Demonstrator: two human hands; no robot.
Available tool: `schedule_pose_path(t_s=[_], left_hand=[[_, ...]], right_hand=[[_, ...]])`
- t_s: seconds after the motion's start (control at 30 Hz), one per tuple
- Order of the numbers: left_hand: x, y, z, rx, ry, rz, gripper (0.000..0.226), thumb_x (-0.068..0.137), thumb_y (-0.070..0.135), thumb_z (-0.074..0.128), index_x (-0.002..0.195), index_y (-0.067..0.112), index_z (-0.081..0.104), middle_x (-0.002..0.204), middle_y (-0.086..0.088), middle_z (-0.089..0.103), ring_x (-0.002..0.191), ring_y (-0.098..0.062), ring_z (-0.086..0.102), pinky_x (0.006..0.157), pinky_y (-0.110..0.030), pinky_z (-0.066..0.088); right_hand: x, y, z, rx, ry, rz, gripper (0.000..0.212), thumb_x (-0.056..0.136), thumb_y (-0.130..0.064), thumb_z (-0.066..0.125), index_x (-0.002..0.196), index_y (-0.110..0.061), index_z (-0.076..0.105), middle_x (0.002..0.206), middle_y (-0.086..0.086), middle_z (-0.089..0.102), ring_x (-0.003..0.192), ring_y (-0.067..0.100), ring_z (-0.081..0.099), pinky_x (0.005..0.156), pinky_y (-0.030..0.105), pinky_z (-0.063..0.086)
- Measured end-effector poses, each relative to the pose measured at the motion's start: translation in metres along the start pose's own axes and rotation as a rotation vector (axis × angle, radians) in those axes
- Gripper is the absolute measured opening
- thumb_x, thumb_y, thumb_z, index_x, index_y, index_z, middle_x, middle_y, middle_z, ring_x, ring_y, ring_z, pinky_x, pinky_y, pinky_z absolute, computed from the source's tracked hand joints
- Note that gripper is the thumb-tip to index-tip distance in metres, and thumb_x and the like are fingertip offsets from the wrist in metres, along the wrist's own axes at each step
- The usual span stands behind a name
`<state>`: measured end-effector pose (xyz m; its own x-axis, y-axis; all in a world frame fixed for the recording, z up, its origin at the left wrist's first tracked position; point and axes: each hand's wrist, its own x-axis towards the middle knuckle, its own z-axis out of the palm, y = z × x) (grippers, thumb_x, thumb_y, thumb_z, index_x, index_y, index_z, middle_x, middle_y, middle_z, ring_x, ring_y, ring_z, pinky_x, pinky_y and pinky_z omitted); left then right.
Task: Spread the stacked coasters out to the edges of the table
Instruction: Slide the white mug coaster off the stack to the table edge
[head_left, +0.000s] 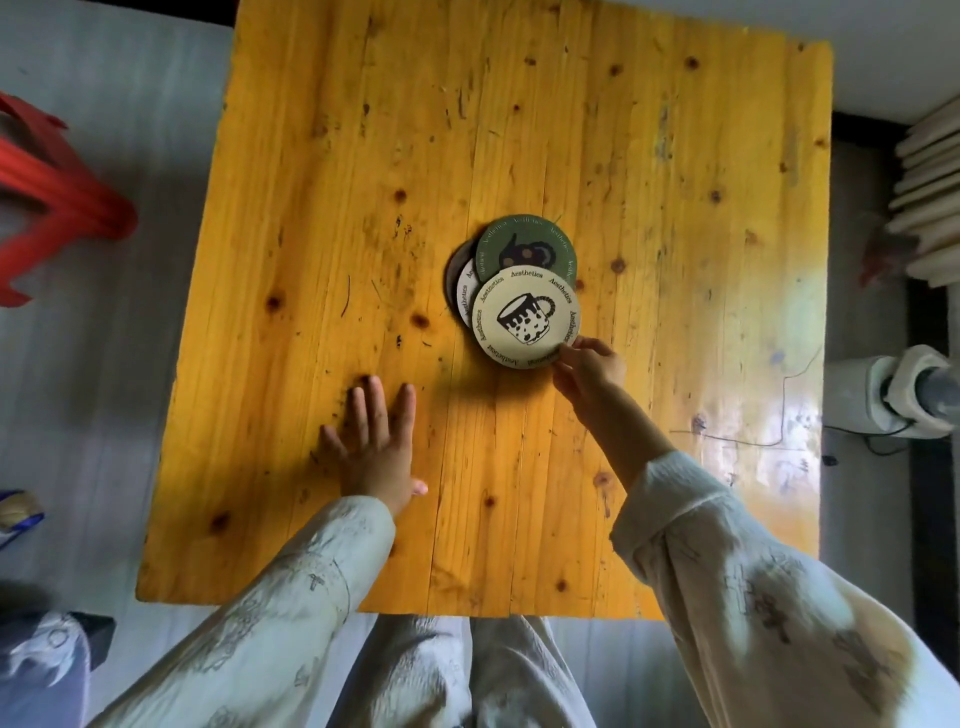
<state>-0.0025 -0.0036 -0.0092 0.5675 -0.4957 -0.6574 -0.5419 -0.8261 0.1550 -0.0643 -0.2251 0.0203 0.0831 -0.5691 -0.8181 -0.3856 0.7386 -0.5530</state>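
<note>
A loose stack of round coasters lies near the middle of the yellow wooden table (363, 156). On top is a cream coaster (524, 318) with a black mug drawing, raised at its near edge. My right hand (589, 371) pinches that coaster's near right rim between thumb and fingers. Behind it sits a green coaster (524, 247) with a dark teapot picture. A white coaster (466, 288) and a dark one (453, 270) peek out on the left, mostly hidden. My left hand (374, 441) rests flat on the table, fingers spread, well left of the stack.
A red plastic stool (57, 197) stands left of the table. Stacked pale slats (930, 197) and a white pipe (893, 395) are to the right. A dark bag (47, 654) lies at lower left. My knees (467, 675) are at the table's near edge.
</note>
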Motion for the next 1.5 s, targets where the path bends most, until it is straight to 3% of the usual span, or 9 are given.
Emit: schedule_pose_path(t_s=[0.37,0.6,0.7,0.8,0.87,0.93,1.07,1.2,1.5], left_hand=[[0.006,-0.006,0.006,-0.043,0.027,-0.004,0.119,0.068,0.035,0.075,0.138,0.035,-0.021,0.149,-0.006,-0.034,0.138,-0.027,-0.029,0.108,-0.064,-0.006],[0.01,-0.012,0.009,-0.043,0.02,-0.011,0.121,0.065,0.037,0.077,0.137,0.039,-0.021,0.149,-0.002,-0.035,0.138,-0.024,-0.029,0.109,-0.064,-0.005],[0.011,-0.015,0.011,-0.052,0.036,0.002,0.121,0.064,0.038,0.077,0.137,0.04,-0.02,0.149,0.0,-0.035,0.138,-0.023,-0.028,0.109,-0.063,-0.006],[0.01,-0.017,0.014,-0.074,0.072,0.02,0.117,0.067,0.037,0.076,0.138,0.04,-0.016,0.15,0.001,-0.032,0.138,-0.022,-0.027,0.111,-0.061,-0.007],[0.007,-0.019,0.019,-0.094,0.113,0.037,0.11,0.07,0.037,0.073,0.14,0.04,-0.012,0.152,0.002,-0.029,0.139,-0.022,-0.026,0.111,-0.059,-0.008],[0.002,-0.019,0.025,-0.124,0.167,0.044,0.102,0.074,0.035,0.07,0.141,0.04,-0.006,0.154,0.003,-0.023,0.14,-0.022,-0.022,0.112,-0.057,-0.008],[-0.016,-0.013,0.039,-0.232,0.329,0.049,0.079,0.08,0.024,0.064,0.142,0.033,0.016,0.157,0.0,-0.004,0.143,-0.024,-0.011,0.112,-0.056,-0.008],[-0.038,-0.003,0.06,-0.289,0.435,0.107,0.059,0.087,0.016,0.053,0.139,0.027,0.029,0.157,-0.005,0.004,0.143,-0.029,-0.008,0.112,-0.056,-0.009],[-0.047,0.002,0.08,-0.186,0.292,0.273,0.069,0.08,0.034,0.062,0.138,0.04,0.024,0.156,-0.003,-0.014,0.14,-0.029,-0.022,0.105,-0.057,-0.019]], right_hand=[[-0.032,0.092,-0.053,-0.131,-0.048,0.008,0.022,0.087,-0.003,0.054,0.073,-0.019,0.052,0.077,0.004,0.063,0.064,0.012,0.059,0.051,0.021,0.048],[-0.056,0.141,-0.08,-0.285,-0.084,-0.001,0.013,0.085,-0.003,0.057,0.097,-0.007,0.058,0.087,0.014,0.066,0.066,0.016,0.062,0.05,0.023,0.046],[-0.064,0.151,-0.091,-0.482,-0.174,-0.023,0.013,0.087,-0.012,0.059,0.09,-0.001,0.064,0.088,0.019,0.069,0.065,0.021,0.063,0.052,0.029,0.052],[-0.06,0.145,-0.099,-0.726,-0.1,-0.247,0.03,0.09,-0.018,0.052,0.079,0.006,0.065,0.084,0.027,0.07,0.069,0.035,0.064,0.064,0.043,0.056],[-0.054,0.134,-0.096,-0.831,-0.059,-0.457,0.026,0.092,-0.015,0.047,0.085,0.003,0.065,0.083,0.023,0.069,0.071,0.034,0.064,0.057,0.035,0.054],[-0.046,0.12,-0.083,-0.951,-0.048,-0.677,0.025,0.094,-0.014,0.044,0.104,-0.001,0.062,0.1,0.02,0.069,0.08,0.029,0.065,0.06,0.028,0.053],[-0.03,0.102,-0.055,-1.251,-0.181,-0.985,0.047,0.092,-0.023,0.049,0.137,-0.012,0.039,0.141,0.013,0.044,0.129,0.032,0.038,0.105,0.044,0.037],[-0.028,0.103,-0.046,-1.509,-0.312,-1.052,0.057,0.09,-0.022,0.052,0.142,-0.019,0.029,0.151,0.006,0.033,0.136,0.03,0.027,0.109,0.048,0.033],[-0.04,0.13,-0.069,-1.439,-0.265,-1.046,0.056,0.089,-0.013,0.054,0.141,-0.015,0.034,0.14,0.014,0.043,0.121,0.031,0.039,0.1,0.04,0.041]])
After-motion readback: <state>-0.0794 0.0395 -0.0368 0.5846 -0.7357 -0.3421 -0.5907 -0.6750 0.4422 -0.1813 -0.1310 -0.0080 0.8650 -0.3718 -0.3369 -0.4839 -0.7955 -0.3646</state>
